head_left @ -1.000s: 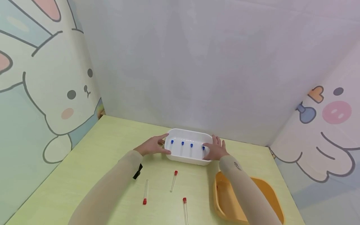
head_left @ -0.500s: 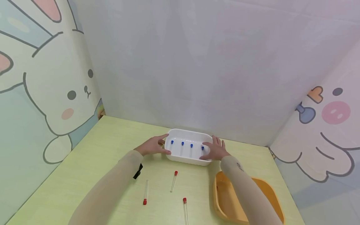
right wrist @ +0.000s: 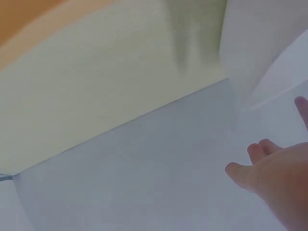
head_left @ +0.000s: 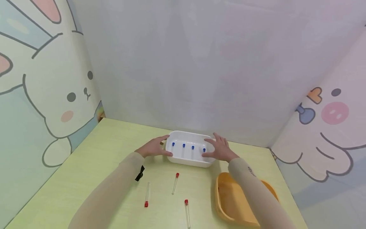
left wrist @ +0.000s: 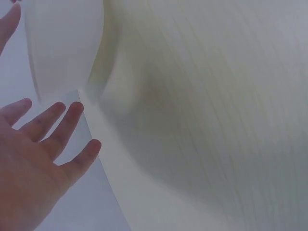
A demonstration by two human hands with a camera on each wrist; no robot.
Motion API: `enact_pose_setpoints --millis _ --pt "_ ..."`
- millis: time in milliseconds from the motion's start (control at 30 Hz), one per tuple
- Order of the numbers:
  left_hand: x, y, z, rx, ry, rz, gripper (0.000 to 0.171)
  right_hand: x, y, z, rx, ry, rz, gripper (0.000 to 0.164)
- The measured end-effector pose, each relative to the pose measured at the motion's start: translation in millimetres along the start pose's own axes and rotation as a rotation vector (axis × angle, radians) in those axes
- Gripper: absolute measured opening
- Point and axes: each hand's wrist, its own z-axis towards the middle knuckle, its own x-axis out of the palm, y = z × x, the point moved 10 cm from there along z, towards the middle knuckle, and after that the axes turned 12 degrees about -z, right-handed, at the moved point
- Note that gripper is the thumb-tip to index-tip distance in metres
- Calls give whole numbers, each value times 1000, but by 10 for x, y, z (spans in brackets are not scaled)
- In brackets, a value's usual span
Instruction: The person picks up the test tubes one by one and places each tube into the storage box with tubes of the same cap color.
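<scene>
From where I stand, I count two bare hands at one white, rounded-rectangular tray with raised walls (head_left: 190, 163), which lies between them. The left hand (head_left: 152, 149) has its thumb and fingers set wide apart around the tray's left end; the right hand (head_left: 221, 151) is likewise spread wide, at the right end, its thumb and a finger reaching over the interior. Whether the fingertips bear on the tray, I cannot tell. Inside it, between the two sets of fingers, I count four slim clear tubes with blue caps (head_left: 193, 148), side by side in a row; the rightmost cap sits just beside the right thumb. On the pale yellow-green table (head_left: 120, 135), nearer the person than the fingers, lie three slim clear tubes with red caps (head_left: 175, 183), well apart from one another; one has its cap toward the person, two have theirs toward the tray. One orange, rounded basin (head_left: 233, 203) stands nearer the person than the right fingers, partly behind the right one of two beige sleeves (head_left: 110, 187).
</scene>
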Motion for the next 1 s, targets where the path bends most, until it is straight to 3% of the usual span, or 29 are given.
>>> enact_pose_setpoints --millis 133,333,500,767,1000 --pt "-55 -61 -38 26 -28 61 108 -156 18 -141 -18 -33 30 82" --pt "-117 -269 -123 140 -50 119 106 -288 -112 -364 -23 -80 42 81" --pt "-116 -396 -204 164 -65 158 104 -357 -251 -570 -17 -110 54 78" --pt "-82 -567 -383 202 -95 252 101 -358 -437 -865 5 -145 67 76" --pt "27 -676 -601 281 -124 307 96 -339 -543 -1211 17 -204 48 69"
